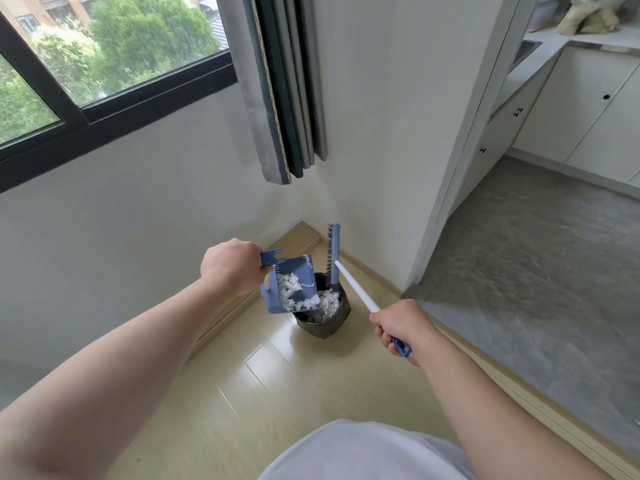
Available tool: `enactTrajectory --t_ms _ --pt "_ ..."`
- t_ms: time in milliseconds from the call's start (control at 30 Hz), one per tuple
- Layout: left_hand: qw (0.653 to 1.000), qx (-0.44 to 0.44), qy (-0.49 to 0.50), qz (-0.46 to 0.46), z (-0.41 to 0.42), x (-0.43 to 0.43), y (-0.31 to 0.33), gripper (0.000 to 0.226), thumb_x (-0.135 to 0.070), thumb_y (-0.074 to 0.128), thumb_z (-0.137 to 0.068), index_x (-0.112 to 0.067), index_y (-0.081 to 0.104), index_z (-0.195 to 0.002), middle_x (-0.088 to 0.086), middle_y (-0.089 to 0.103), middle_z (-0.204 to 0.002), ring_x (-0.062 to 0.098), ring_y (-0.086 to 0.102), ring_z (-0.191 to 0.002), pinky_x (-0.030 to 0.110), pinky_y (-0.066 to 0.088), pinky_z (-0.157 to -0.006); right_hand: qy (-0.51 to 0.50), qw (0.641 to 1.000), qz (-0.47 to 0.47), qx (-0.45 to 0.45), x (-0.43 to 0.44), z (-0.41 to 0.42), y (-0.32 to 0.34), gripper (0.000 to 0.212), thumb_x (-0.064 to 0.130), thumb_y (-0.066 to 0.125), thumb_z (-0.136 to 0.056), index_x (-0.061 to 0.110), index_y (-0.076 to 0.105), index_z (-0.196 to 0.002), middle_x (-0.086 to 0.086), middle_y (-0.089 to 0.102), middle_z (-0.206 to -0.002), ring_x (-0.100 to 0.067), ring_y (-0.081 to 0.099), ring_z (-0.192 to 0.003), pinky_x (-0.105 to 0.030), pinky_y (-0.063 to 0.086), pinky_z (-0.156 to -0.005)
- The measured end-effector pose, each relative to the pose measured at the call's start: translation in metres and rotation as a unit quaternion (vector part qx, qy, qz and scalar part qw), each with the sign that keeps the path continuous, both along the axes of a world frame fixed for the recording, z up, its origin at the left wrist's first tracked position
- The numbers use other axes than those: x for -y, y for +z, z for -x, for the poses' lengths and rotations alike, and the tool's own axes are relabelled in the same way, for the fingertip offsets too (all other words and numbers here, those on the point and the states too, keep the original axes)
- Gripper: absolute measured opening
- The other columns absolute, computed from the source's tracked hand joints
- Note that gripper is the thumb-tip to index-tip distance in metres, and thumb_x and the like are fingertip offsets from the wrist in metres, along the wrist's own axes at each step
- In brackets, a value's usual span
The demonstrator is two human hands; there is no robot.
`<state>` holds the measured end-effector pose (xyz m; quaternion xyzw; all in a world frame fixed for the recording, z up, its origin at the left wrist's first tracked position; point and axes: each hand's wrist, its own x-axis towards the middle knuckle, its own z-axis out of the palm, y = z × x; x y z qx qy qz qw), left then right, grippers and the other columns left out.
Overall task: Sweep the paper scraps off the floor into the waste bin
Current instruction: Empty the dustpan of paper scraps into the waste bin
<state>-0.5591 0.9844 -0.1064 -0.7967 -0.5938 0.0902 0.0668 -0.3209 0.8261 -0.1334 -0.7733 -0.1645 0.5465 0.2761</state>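
Tilted dustpan of scraps over bin

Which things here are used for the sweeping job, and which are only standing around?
For the job: dustpan in the left hand, paper scraps, waste bin, broom in the right hand.
Just there: curtain, window, cabinets, bags.

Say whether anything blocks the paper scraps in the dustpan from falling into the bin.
Nothing visible does. The dustpan tips over the open bin, some scraps already inside; the broom stands at the far rim, off the path.
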Motion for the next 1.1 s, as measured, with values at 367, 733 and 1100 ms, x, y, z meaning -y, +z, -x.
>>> enactTrajectory --t_ms 367,733,1100 --pt "0.998 -0.038 -0.043 0.012 -0.0102 0.0037 -0.0007 0.026 -0.044 0.051 -0.094 -0.023 0.065 -0.086 -0.004 0.057 -0.072 0.025 0.059 -0.067 0.025 0.038 -0.055 -0.001 1.000 0.002 0.001 0.0021 0.0010 0.0022 0.013 0.009 0.059 -0.093 -0.001 0.066 -0.091 -0.008 0.058 -0.069 -0.011 0.046 -0.043 -0.020 0.038 -0.041" --pt "0.999 -0.021 -0.040 0.010 -0.0087 0.0067 -0.0030 0.025 -0.044 0.053 -0.094 -0.024 0.063 -0.083 -0.005 0.054 -0.070 0.024 0.060 -0.068 0.025 0.036 -0.053 0.001 1.000 0.003 -0.002 0.0035 -0.0004 0.0013 0.013 0.010 0.059 -0.094 0.000 0.066 -0.090 -0.008 0.057 -0.070 -0.011 0.045 -0.042 -0.018 0.036 -0.040" --pt "0.999 -0.025 -0.035 0.006 -0.0081 0.0073 -0.0021 0.024 -0.045 0.053 -0.093 -0.024 0.064 -0.085 -0.004 0.057 -0.073 0.025 0.059 -0.068 0.026 0.037 -0.055 0.003 1.000 0.003 0.000 0.0064 -0.0017 -0.0023 0.011 0.011 0.059 -0.094 0.003 0.064 -0.089 -0.007 0.058 -0.070 -0.010 0.045 -0.040 -0.016 0.036 -0.038"
